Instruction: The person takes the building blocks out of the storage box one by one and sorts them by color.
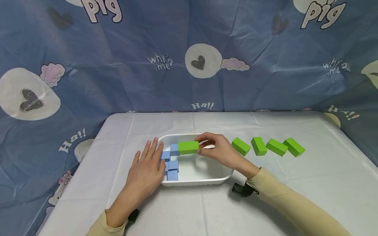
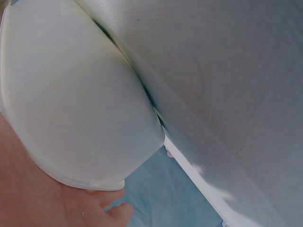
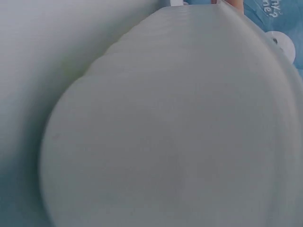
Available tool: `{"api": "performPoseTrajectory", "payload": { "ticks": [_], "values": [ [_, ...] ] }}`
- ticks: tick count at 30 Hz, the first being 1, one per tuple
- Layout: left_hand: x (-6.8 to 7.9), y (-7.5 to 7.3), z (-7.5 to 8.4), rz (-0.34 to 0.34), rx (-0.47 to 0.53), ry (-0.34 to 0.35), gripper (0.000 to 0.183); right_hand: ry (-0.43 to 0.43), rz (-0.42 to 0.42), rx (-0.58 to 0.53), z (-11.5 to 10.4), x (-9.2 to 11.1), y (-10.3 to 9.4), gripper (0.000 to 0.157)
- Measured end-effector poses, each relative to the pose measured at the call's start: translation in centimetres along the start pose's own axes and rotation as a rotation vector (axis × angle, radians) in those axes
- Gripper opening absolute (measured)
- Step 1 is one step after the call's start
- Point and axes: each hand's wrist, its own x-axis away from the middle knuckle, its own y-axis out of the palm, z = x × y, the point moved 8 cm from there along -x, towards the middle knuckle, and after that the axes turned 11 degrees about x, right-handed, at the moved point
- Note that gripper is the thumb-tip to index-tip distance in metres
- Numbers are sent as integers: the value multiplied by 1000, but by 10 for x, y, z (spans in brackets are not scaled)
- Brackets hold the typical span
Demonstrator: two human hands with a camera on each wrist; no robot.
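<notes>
Green block (image 1: pixel 188 148) likely light, stiff; my right hand (image 1: pixel 220 150) pinches its near end, sound hold; left hand (image 1: pixel 147 170), fingers straight, at tray (image 1: pixel 198 182)

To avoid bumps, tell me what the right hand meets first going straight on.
Likely the light-blue cube just left of the green rectangular block the right hand holds; whether block and cube touch is unclear.
</notes>
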Motion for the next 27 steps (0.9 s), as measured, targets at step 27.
{"api": "performPoseTrajectory", "payload": {
  "ticks": [27],
  "values": [
    [0,0,0,8,16,17,58,11,139,-14,15,38,-54,35]
  ]
}}
